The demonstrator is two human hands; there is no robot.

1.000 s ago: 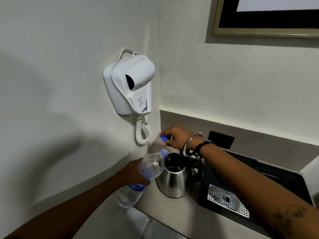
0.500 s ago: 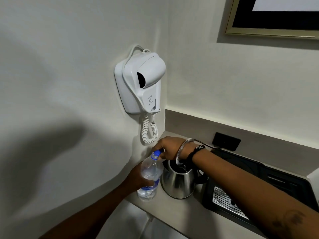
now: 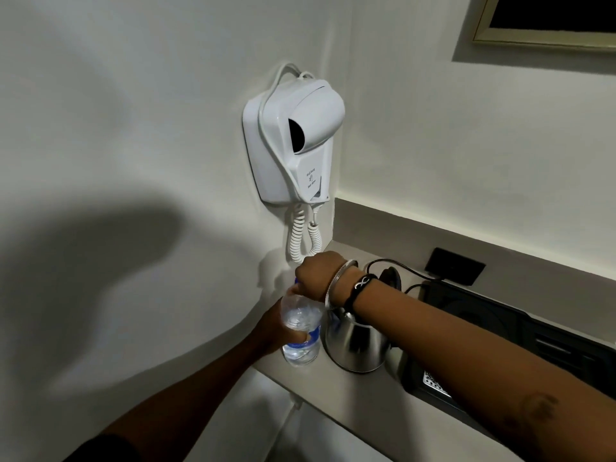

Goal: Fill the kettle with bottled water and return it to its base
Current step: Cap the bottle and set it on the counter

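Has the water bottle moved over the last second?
Yes. The bottle, tilted toward the kettle a second ago, now stands upright beside it on the counter.

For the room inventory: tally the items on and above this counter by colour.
White: 1, the wall hair dryer
Clear: 1, the water bottle
Silver: 1, the kettle
Black: 3, the kettle base, the tray, the wall socket
Total: 6

I see a clear, crinkled plastic bottle (image 3: 301, 331) beside a polished steel kettle (image 3: 358, 346). The bench (image 3: 336, 398) looks matt and smooth, the dryer (image 3: 293, 141) glossy white plastic, the tray (image 3: 500, 331) matt black.
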